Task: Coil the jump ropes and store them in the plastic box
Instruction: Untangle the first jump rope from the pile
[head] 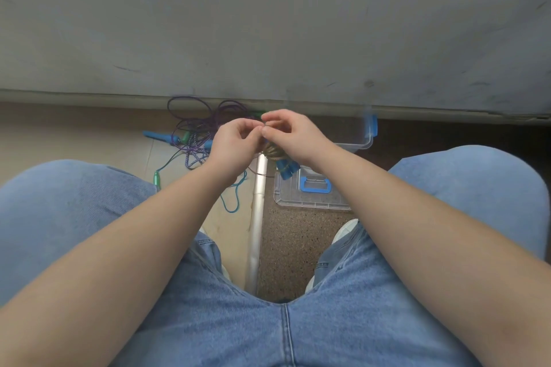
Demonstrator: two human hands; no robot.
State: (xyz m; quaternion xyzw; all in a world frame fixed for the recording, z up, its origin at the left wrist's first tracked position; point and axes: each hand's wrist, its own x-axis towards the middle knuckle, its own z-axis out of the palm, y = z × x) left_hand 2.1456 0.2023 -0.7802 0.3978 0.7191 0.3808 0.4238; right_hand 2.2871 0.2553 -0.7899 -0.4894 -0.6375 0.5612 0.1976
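My left hand (235,140) and my right hand (290,134) meet fingertip to fingertip above the floor, both pinching a coiled olive-coloured jump rope (272,153) that hangs beneath them. Its two blue handles (285,169) dangle below the coil. Most of the coil is hidden by my hands. A tangle of purple jump rope (193,125) with blue handles (158,136) lies on the floor to the left. A teal rope (234,199) with a green handle (156,179) trails toward my left knee. The clear plastic box (362,140) stands to the right, behind my right hand.
The box's clear lid (310,199) with a blue handle lies flat on the speckled floor in front of the box. A metal floor strip (258,217) runs between my feet. A grey wall (268,33) rises just behind the ropes. My knees flank the space.
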